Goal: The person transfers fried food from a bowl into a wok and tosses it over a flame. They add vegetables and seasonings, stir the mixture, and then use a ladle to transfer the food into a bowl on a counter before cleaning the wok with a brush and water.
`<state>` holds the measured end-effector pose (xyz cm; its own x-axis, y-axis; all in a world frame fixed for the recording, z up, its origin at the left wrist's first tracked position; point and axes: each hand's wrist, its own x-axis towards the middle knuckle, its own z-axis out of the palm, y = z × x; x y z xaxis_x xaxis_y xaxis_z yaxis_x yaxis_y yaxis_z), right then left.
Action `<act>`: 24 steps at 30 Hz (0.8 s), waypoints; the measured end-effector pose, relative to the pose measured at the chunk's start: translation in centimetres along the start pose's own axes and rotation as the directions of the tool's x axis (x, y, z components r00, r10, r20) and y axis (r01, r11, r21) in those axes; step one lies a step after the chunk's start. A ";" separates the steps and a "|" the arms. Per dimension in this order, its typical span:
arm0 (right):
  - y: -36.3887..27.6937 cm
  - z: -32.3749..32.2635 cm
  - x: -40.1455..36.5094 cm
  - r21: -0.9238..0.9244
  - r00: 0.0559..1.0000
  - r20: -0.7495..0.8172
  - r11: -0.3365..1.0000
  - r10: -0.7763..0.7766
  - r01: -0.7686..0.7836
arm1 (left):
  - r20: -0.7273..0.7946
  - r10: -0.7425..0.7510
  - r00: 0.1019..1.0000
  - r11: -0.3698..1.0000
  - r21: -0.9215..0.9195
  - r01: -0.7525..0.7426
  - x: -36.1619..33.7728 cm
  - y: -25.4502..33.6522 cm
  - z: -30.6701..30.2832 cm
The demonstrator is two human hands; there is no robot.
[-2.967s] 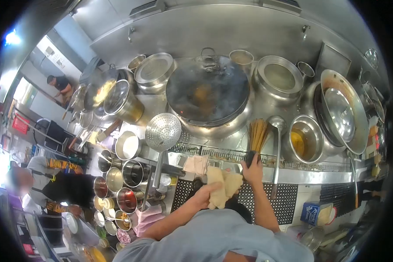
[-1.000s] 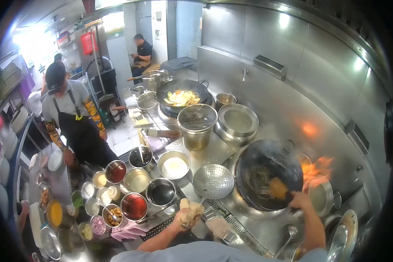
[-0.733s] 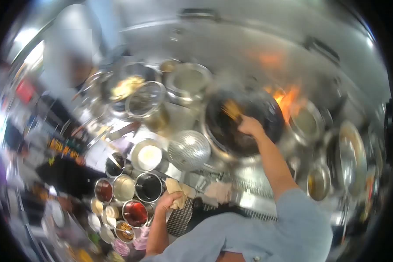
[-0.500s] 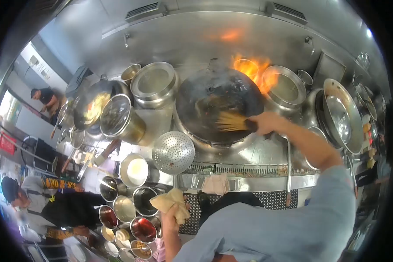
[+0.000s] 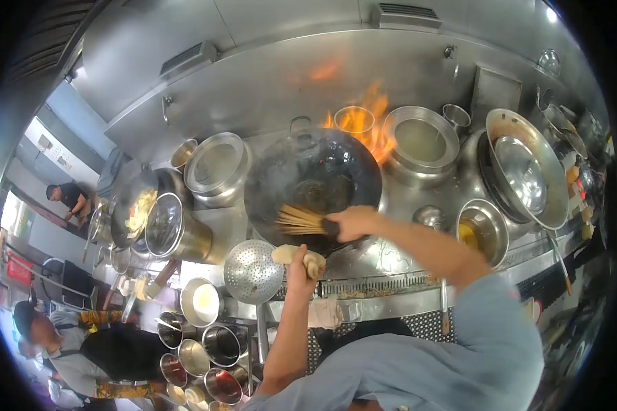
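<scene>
My right hand (image 5: 355, 224) grips the dark handle of a bamboo wok brush (image 5: 300, 221). The brush's bristles lie over the near side of a large black wok (image 5: 267, 171), whose inside looks dark and wet, with some steam. In my left hand (image 5: 299, 274) is a folded beige cloth (image 5: 315, 263), held just short of the wok's near rim. A perforated strainer (image 5: 252, 270) lies to the left of that hand, its handle pointing toward me.
Flames (image 5: 373, 130) rise behind the wok's right side. Lidded pots (image 5: 216, 164) flank it. Sauce containers (image 5: 223, 385) stand at lower left, near a co-worker in a dark apron (image 5: 127, 349). A ladle (image 5: 430, 217) and a large metal basin (image 5: 555, 185) are on the right.
My left hand has moved up with the cloth, from beside the sauce containers to the wok's near rim. The brush has shifted toward the wok's near side. The view has turned slightly.
</scene>
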<state>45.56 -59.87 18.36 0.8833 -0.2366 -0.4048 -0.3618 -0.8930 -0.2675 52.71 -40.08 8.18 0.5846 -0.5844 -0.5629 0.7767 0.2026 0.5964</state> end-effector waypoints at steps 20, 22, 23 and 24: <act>7.7 -7.3 -10.5 0.132 0.942 0.191 0.944 0.276 -0.304 | -0.159 0.559 0.814 0.783 0.423 -0.455 -4.8 4.3 -2.8; 9.1 -7.2 -13.5 0.313 0.912 -0.042 0.872 0.409 -0.377 | -0.142 0.655 0.742 0.668 0.568 -0.481 -8.0 5.8 -2.2; 9.8 -4.9 -14.1 0.472 0.878 -0.218 0.834 0.425 -0.286 | -0.125 0.699 0.704 0.601 0.636 -0.484 -9.4 6.6 -1.3; 10.7 -1.0 -14.3 0.594 0.802 -0.385 0.788 0.457 -0.163 | -0.103 0.741 0.664 0.531 0.695 -0.484 -10.0 7.3 -0.5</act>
<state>29.34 -66.46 22.17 0.6582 -0.7447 -0.1106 -0.6063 -0.4372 -0.6643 52.64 -32.35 17.84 0.9876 -0.1568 0.0090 -0.0337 -0.1559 0.9872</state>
